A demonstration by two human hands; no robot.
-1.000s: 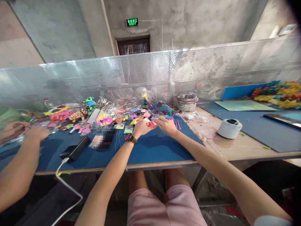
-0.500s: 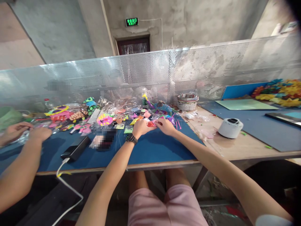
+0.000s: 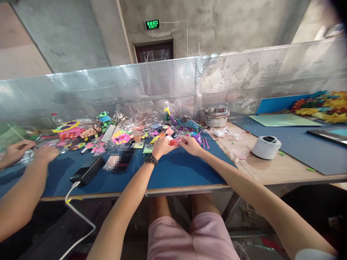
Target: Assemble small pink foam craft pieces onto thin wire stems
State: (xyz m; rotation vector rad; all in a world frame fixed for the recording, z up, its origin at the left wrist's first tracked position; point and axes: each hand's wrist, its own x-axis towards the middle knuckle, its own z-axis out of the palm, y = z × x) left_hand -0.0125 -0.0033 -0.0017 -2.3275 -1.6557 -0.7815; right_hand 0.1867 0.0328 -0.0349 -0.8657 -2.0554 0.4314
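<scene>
Left hand [image 3: 162, 146] is gripping a red piece [image 3: 172, 143], right hand [image 3: 191, 145] is pinching at its other end, so it's sitting between them above the desk [image 3: 187, 172]. I'm guessing it's feeling light and bendy; pinching edges gently is probably safest.

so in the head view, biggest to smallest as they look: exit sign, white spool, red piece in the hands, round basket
1. white spool
2. round basket
3. exit sign
4. red piece, going by its visible part; the rest is hidden
</scene>
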